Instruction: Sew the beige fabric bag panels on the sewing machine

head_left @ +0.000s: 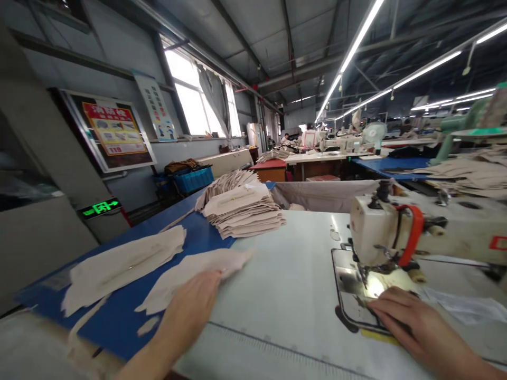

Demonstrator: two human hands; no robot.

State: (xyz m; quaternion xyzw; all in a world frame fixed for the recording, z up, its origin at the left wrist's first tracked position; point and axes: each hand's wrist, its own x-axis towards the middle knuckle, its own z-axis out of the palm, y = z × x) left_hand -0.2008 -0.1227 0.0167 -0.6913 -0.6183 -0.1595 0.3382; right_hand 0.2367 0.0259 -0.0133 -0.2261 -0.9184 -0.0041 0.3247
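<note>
My left hand (190,311) lies on a beige cut fabric piece (198,272) at the edge between the blue board and the white table; its fingers are flat on the cloth. My right hand (412,324) rests with fingers stretched out on the metal plate (348,285) beneath the needle of a white sewing machine (380,227), holding nothing I can make out. Another beige fabric piece (122,264) lies to the left on the blue board (119,322).
A tall stack of beige fabric pieces (243,214) sits at the far side of the table. Further stacks (467,171), other sewing machines and blue tables stand behind. A grey cloth bin (325,194) hangs behind the table. A wall and window are on the left.
</note>
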